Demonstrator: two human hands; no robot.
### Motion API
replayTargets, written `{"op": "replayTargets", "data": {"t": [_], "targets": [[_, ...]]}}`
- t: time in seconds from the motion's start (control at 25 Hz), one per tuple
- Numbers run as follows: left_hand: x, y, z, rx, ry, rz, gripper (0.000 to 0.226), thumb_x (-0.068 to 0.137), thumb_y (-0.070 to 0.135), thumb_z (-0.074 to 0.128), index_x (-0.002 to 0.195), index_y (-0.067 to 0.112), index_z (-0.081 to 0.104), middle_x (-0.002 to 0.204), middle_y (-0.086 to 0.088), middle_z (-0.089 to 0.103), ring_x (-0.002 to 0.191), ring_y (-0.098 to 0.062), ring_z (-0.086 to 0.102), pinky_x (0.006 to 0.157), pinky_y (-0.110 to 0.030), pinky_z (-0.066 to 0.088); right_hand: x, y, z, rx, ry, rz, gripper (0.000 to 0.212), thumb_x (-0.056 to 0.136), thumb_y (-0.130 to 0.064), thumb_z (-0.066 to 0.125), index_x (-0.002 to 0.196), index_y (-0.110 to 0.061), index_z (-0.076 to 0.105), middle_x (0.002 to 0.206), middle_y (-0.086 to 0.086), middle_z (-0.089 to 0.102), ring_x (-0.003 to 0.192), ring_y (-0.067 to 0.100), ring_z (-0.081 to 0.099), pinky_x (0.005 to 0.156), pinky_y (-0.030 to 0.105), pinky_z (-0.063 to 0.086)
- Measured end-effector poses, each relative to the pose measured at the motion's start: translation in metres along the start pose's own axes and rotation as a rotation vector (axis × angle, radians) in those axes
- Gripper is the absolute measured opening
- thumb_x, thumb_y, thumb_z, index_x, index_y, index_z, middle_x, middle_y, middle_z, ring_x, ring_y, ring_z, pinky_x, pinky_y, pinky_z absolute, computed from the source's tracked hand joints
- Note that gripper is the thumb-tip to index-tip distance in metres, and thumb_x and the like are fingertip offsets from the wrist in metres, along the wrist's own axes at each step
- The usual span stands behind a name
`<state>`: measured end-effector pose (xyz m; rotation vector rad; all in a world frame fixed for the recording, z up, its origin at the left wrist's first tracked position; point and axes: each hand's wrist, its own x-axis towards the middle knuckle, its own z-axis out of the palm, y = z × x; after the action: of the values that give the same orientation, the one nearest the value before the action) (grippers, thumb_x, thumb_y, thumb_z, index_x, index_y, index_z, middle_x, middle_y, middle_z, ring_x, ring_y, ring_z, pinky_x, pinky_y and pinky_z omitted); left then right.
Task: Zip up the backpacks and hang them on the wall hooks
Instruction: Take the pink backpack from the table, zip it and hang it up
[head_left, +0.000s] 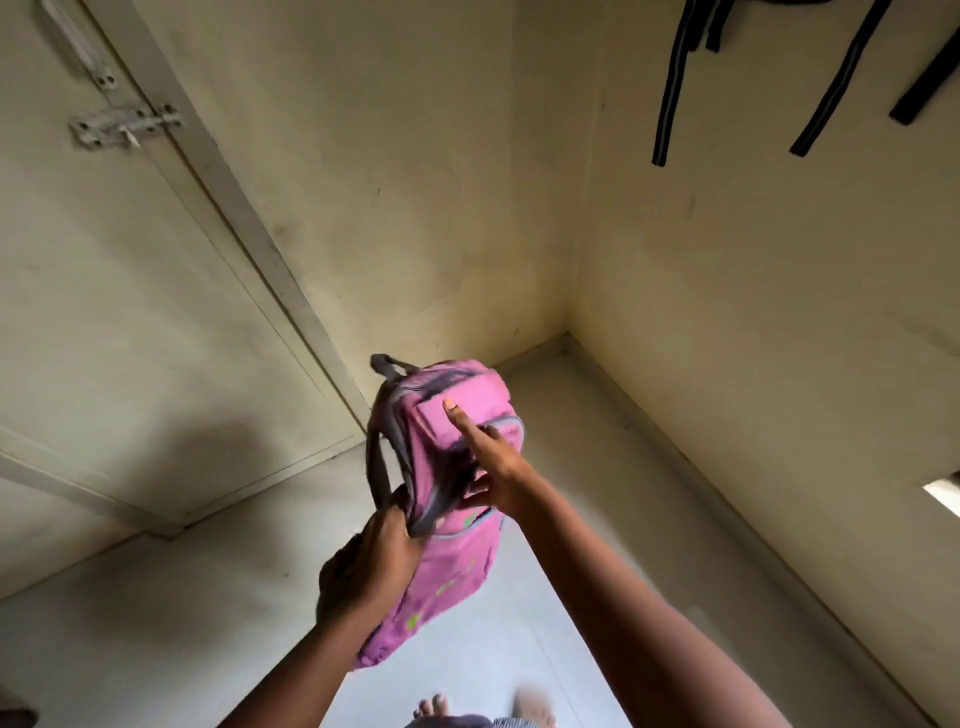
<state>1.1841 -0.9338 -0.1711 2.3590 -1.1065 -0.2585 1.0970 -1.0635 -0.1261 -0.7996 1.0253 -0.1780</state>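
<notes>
A pink backpack (452, 551) with grey straps and grey zip trim hangs in the air in front of me, its grey top handle (387, 365) pointing away. My left hand (371, 561) grips its lower left side by the grey strap. My right hand (488, 462) rests on the upper front pocket, forefinger stretched out, thumb and other fingers pinching the grey zip edge. Whether the zips are shut is blurred. Black straps of another bag (675, 78) dangle from the wall at the top right; the hooks are out of view.
A cream door (104, 312) with a metal bolt latch (124, 127) stands at the left. Cream walls meet in a corner (569, 327) ahead. The floor is pale grey, and my bare feet (485, 709) show at the bottom edge.
</notes>
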Motion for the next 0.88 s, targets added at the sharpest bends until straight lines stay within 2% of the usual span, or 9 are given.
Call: {"op": "replayTargets", "data": {"t": [0.08,0.16,0.28,0.4,0.48,0.6,0.72,0.8,0.88], "targets": [[-0.011,-0.005,0.006,0.072,0.023,0.299,0.030,0.062,0.016,0.073,0.090,0.019,0.063,0.071,-0.002,0.073,0.060,-0.016,0.071,0.064,-0.016,0.041,0.008,0.008,0.003,0.071,0.097,0.013,0.093,0.070,-0.052,0.072,0.142,-0.020,0.023,0.142,0.009,0.038,0.129,0.036,0.041,0.096,0.058,0.043],[-0.010,-0.011,0.010,0.020,-0.097,0.395,0.036,0.064,0.022,0.072,0.099,0.019,0.063,0.084,-0.005,0.074,0.073,-0.019,0.071,0.072,-0.015,0.039,0.018,0.026,0.005,0.100,0.237,-0.056,0.079,0.067,-0.045,0.076,0.131,-0.021,0.036,0.136,0.011,0.049,0.119,0.035,0.052,0.092,0.053,0.049],[0.000,-0.017,-0.004,-0.335,-0.477,0.129,0.078,0.052,0.065,0.075,0.112,0.016,0.064,0.106,0.004,0.069,0.096,-0.014,0.065,0.085,-0.018,0.047,0.031,0.049,0.001,-0.047,0.446,-0.240,0.056,0.068,-0.043,0.073,0.114,-0.019,0.050,0.117,0.012,0.064,0.105,0.033,0.061,0.092,0.048,0.051],[0.028,-0.005,-0.021,-1.023,-0.439,-0.358,0.071,0.062,0.076,0.060,0.111,0.025,0.065,0.107,-0.002,0.072,0.099,-0.019,0.066,0.088,-0.033,0.051,0.033,0.056,0.002,-0.103,0.396,-0.357,0.037,0.074,-0.031,0.073,0.100,-0.017,0.052,0.102,0.012,0.068,0.091,0.030,0.065,0.085,0.049,0.054],[0.058,-0.004,-0.028,-1.291,-0.482,-0.504,0.065,0.081,0.070,0.041,0.119,0.022,0.062,0.117,-0.008,0.068,0.108,-0.023,0.064,0.093,-0.039,0.048,0.026,0.065,0.011,-0.133,0.202,-0.413,0.031,0.077,-0.023,0.074,0.087,-0.019,0.045,0.081,0.011,0.062,0.071,0.023,0.059,0.068,0.045,0.054],[0.084,-0.003,-0.016,-1.303,-0.343,-0.546,0.055,0.079,0.046,0.066,0.129,0.026,0.055,0.134,-0.015,0.057,0.118,-0.029,0.059,0.102,-0.048,0.045,0.021,0.066,0.015,-0.049,-0.033,-0.367,0.021,0.083,-0.015,0.068,0.086,-0.012,0.048,0.077,0.012,0.058,0.070,0.021,0.053,0.063,0.036,0.049],[0.087,-0.012,-0.003,-1.257,-0.045,-0.611,0.052,0.078,0.013,0.070,0.127,0.025,0.058,0.124,-0.013,0.064,0.114,-0.029,0.061,0.104,-0.048,0.044,0.023,0.045,-0.003,-0.064,-0.003,-0.266,0.014,0.092,-0.022,0.056,0.082,-0.012,0.056,0.074,0.004,0.056,0.063,0.016,0.057,0.056,0.023,0.052],[0.089,-0.013,0.005,-1.233,-0.046,-0.573,0.053,0.080,0.009,0.068,0.129,0.025,0.056,0.125,-0.011,0.064,0.113,-0.026,0.061,0.106,-0.046,0.042,0.031,0.033,-0.018,0.004,0.069,-0.235,0.021,0.093,-0.017,0.054,0.096,0.001,0.063,0.072,0.004,0.055,0.057,0.008,0.058,0.054,0.014,0.051],[0.092,-0.020,0.012,-1.176,-0.097,-0.567,0.054,0.081,0.010,0.067,0.131,0.025,0.054,0.126,-0.009,0.063,0.110,-0.023,0.061,0.107,-0.043,0.041,0.040,0.026,-0.028,0.036,0.129,-0.245,0.019,0.091,-0.014,0.057,0.103,0.000,0.064,0.075,0.004,0.060,0.056,0.007,0.060,0.057,0.012,0.053]]}}
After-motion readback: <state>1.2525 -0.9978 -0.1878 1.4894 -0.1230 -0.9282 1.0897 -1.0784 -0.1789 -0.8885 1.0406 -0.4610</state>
